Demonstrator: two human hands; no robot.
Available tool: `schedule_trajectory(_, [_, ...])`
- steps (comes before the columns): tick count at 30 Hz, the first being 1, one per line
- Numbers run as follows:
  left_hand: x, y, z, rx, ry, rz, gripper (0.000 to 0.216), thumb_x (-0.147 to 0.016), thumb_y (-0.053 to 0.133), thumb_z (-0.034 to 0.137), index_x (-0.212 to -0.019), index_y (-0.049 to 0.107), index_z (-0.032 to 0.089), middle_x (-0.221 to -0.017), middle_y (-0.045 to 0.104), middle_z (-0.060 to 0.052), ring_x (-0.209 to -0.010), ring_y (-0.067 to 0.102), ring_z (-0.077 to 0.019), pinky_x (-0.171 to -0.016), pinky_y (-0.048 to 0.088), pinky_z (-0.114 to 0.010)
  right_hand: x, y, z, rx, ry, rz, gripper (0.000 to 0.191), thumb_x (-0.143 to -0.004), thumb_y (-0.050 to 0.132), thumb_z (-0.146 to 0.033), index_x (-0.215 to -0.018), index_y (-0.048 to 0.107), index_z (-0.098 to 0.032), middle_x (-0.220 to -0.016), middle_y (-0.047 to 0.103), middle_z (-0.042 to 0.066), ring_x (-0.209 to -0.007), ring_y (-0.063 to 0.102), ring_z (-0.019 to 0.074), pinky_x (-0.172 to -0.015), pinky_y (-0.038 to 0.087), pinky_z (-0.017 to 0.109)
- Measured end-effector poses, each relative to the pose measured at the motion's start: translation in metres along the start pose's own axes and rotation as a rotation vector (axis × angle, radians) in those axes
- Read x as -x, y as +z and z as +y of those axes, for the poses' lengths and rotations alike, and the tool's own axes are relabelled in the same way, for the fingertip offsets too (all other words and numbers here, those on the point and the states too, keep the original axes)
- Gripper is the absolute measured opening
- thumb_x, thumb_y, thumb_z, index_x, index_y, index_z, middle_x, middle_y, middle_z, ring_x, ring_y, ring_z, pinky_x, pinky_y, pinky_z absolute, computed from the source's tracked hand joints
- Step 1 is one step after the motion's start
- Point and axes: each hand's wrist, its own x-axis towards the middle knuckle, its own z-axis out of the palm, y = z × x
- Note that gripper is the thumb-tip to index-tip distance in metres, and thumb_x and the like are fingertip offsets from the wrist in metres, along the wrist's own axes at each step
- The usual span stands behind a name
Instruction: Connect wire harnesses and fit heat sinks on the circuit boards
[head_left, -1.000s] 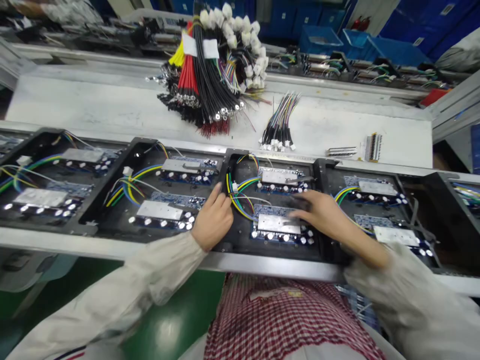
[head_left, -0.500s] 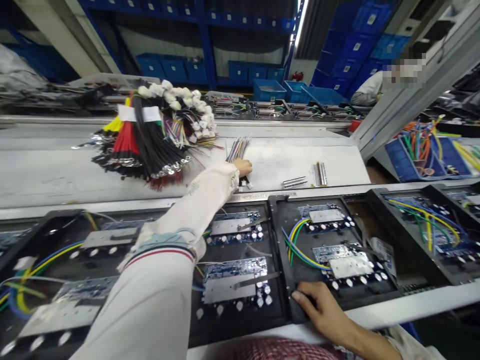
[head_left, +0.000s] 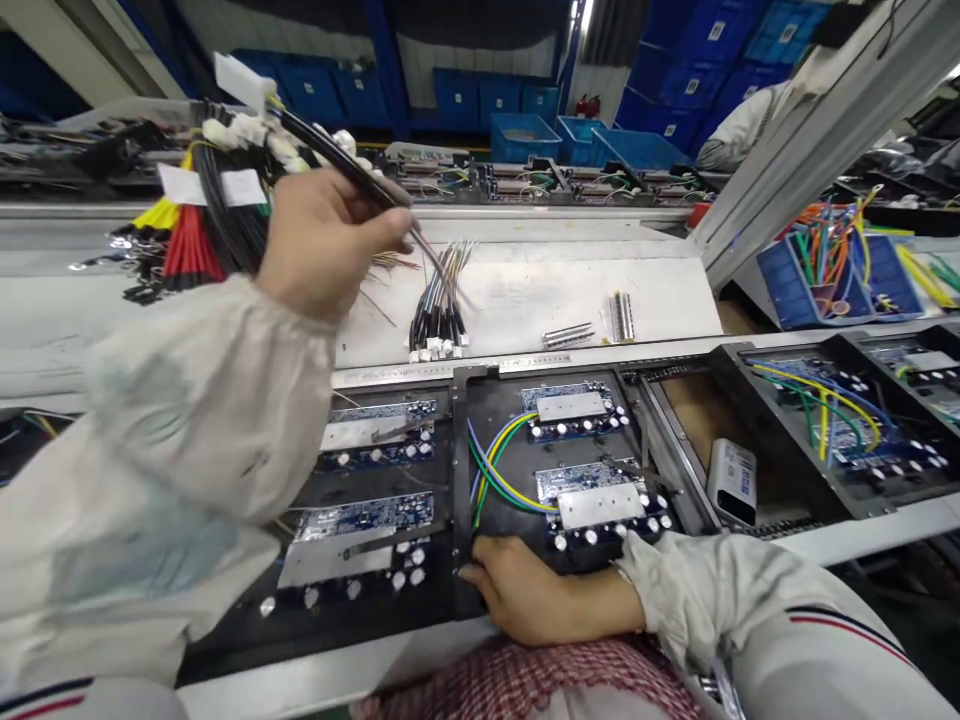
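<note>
Raised above the bench, my left hand (head_left: 330, 240) pinches a black-sleeved connector cable (head_left: 341, 160). Its white plug points up and left, and its thin coloured wire ends hang down to the right. Below lies a small bundle of similar cables (head_left: 439, 315), white plugs toward me. My right hand (head_left: 521, 590) grips the near left corner of a black tray (head_left: 502, 385). That tray holds two circuit boards (head_left: 592, 490) with metal plates and blue, yellow and green wires. Left of it, touching, is another black tray (head_left: 352, 630) with two boards, partly behind my left sleeve.
A large heap of black, red and yellow cables (head_left: 187, 240) lies at the left of the white bench. Metal strips (head_left: 621, 317) lie right of the small bundle. A white box (head_left: 733, 478) sits in the gap before the right-hand tray. A slanted post (head_left: 795, 130) rises at right.
My left hand has lifted a connector cable from the small bundle, up and to the left. The gripped tray has slid left with my right hand, widening the gap by the white box.
</note>
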Motion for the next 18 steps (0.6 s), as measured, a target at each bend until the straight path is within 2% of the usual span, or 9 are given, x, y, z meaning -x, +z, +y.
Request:
schedule_trajectory(2, [0.04, 0.001, 0.016, 0.117, -0.109, -0.212, 0.015, -0.071, 0.07, 0.021, -0.079, 0.061, 0.014, -0.073, 0.062, 0.0, -0.07, 0.062, -0.0121, -0.068, 0.054, -0.029, -0.013, 0.003, -0.014, 0.06, -0.007, -0.1, 0.025, -0.091, 0.041, -0.027, -0.095, 0.057, -0.009, -0.085, 0.068, 0.016, -0.073, 0.064, 0.0206, -0.056, 0.036, 0.027])
schedule_trajectory(5, [0.09, 0.015, 0.006, 0.262, -0.503, -0.414, 0.032, -0.063, 0.078, 0.03, -0.079, 0.053, 0.016, -0.062, 0.057, 0.003, -0.051, 0.059, -0.013, -0.044, 0.053, -0.028, -0.02, -0.007, -0.034, 0.128, -0.079, -0.26, 0.028, -0.091, 0.044, -0.028, -0.1, 0.06, -0.006, -0.087, 0.069, 0.018, -0.073, 0.065, 0.0222, -0.054, 0.037, 0.027])
schedule_trajectory(7, [0.11, 0.023, -0.012, 0.33, -0.66, -0.358, 0.036, -0.06, 0.079, 0.026, -0.08, 0.051, 0.015, -0.061, 0.057, 0.004, -0.049, 0.061, -0.0128, -0.045, 0.054, -0.026, -0.01, -0.032, -0.039, 0.109, -0.195, -0.32, 0.03, -0.09, 0.046, -0.03, -0.102, 0.061, -0.007, -0.094, 0.069, 0.019, -0.081, 0.065, 0.0226, -0.059, 0.041, 0.027])
schedule_trajectory(9, [0.119, 0.023, -0.027, 0.375, -0.726, -0.282, 0.038, -0.055, 0.081, 0.02, -0.079, 0.051, 0.014, -0.062, 0.059, 0.003, -0.053, 0.064, -0.0141, -0.05, 0.056, -0.026, 0.004, -0.071, -0.033, 0.035, -0.273, -0.286, 0.024, -0.088, 0.049, -0.027, -0.101, 0.063, -0.012, -0.1, 0.068, 0.014, -0.088, 0.063, 0.0199, -0.068, 0.043, 0.027])
schedule_trajectory(12, [0.123, 0.017, -0.037, 0.422, -0.778, -0.27, 0.04, -0.052, 0.082, 0.018, -0.078, 0.052, 0.013, -0.063, 0.062, 0.0, -0.056, 0.066, -0.0167, -0.051, 0.057, -0.028, 0.01, -0.133, -0.01, -0.068, -0.251, -0.339, 0.021, -0.087, 0.053, -0.029, -0.076, 0.067, -0.018, -0.073, 0.068, 0.001, -0.065, 0.059, 0.0113, -0.061, 0.042, 0.024])
schedule_trajectory(13, [0.123, 0.016, -0.039, 0.434, -0.792, -0.278, 0.04, -0.052, 0.082, 0.018, -0.078, 0.053, 0.013, -0.063, 0.063, 0.0, -0.055, 0.065, -0.0168, -0.05, 0.057, -0.028, 0.003, -0.146, -0.002, -0.078, -0.192, -0.236, 0.027, -0.087, 0.053, -0.034, -0.068, 0.064, -0.018, -0.064, 0.064, -0.001, -0.057, 0.055, 0.0099, -0.055, 0.04, 0.023])
schedule_trajectory(15, [0.123, 0.016, -0.041, 0.456, -0.816, -0.282, 0.04, -0.052, 0.083, 0.018, -0.078, 0.053, 0.013, -0.062, 0.063, -0.001, -0.054, 0.065, -0.0166, -0.05, 0.057, -0.028, -0.017, -0.157, 0.011, -0.114, -0.133, 0.091, 0.024, -0.083, 0.057, -0.038, -0.072, 0.064, -0.018, -0.067, 0.064, 0.0, -0.059, 0.054, 0.0099, -0.056, 0.04, 0.024])
schedule_trajectory(16, [0.123, 0.017, -0.042, 0.463, -0.827, -0.282, 0.04, -0.052, 0.083, 0.018, -0.077, 0.053, 0.013, -0.061, 0.063, -0.001, -0.054, 0.065, -0.0163, -0.051, 0.057, -0.028, -0.029, -0.155, 0.015, -0.145, -0.153, 0.149, 0.02, -0.08, 0.061, -0.036, -0.077, 0.065, -0.017, -0.072, 0.065, 0.001, -0.063, 0.056, 0.0106, -0.059, 0.042, 0.024])
schedule_trajectory(18, [0.121, 0.017, -0.048, 0.458, -0.84, -0.265, 0.038, -0.054, 0.082, 0.017, -0.077, 0.053, 0.012, -0.061, 0.064, -0.001, -0.054, 0.065, -0.0159, -0.052, 0.057, -0.028, -0.048, -0.144, 0.021, -0.27, -0.137, 0.102, 0.02, -0.079, 0.061, -0.036, -0.079, 0.063, -0.016, -0.067, 0.064, 0.0, -0.059, 0.057, 0.0106, -0.056, 0.044, 0.024])
